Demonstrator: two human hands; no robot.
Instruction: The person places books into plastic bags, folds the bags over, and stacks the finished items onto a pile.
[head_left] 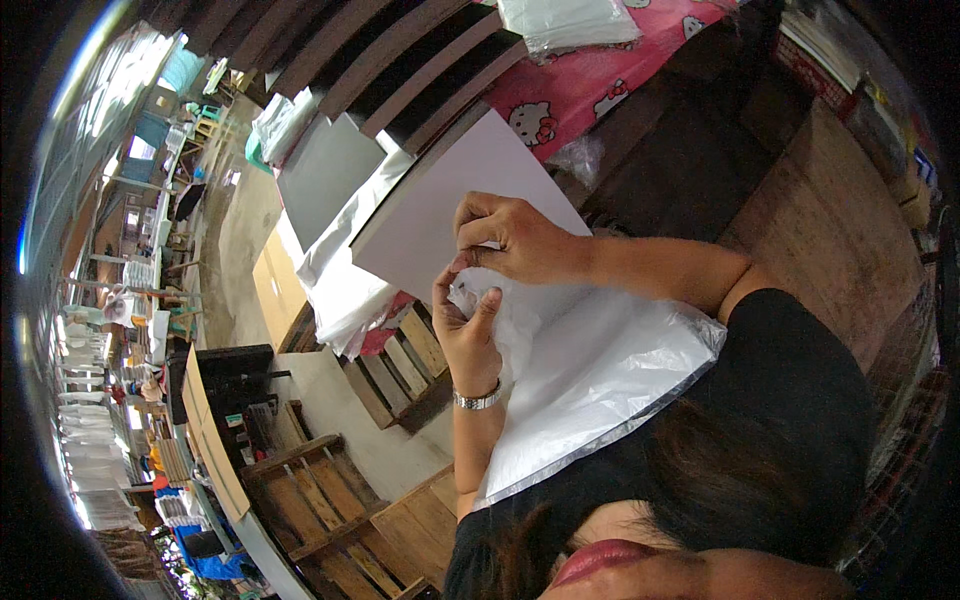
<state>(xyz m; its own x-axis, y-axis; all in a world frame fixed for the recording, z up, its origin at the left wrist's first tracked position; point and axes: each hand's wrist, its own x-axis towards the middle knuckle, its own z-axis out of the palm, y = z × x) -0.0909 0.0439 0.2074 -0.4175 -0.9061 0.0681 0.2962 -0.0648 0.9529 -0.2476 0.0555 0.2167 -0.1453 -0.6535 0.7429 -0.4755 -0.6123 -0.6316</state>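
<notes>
A wide, thin white plastic bag [600, 365] with a clear edge spreads from my hands down to my black shirt. My left hand [470, 345], with a metal watch on the wrist, is curled round the bag's crumpled end, its thumb raised beside the film. My right hand [520, 240] is bent above it, fingers curled and fingertips pinched against the left index fingertip. Whatever lies in that pinch is too small to make out. Behind both hands is a flat white board [480, 180].
A pink patterned cloth [590, 95] carries a stack of white plastic-wrapped goods [565, 22]. Dark slats [400, 60] run beside it. More white plastic [345, 290] hangs by the board's left edge. Wooden pallets [320, 500] stand at lower left, with a cluttered workshop beyond.
</notes>
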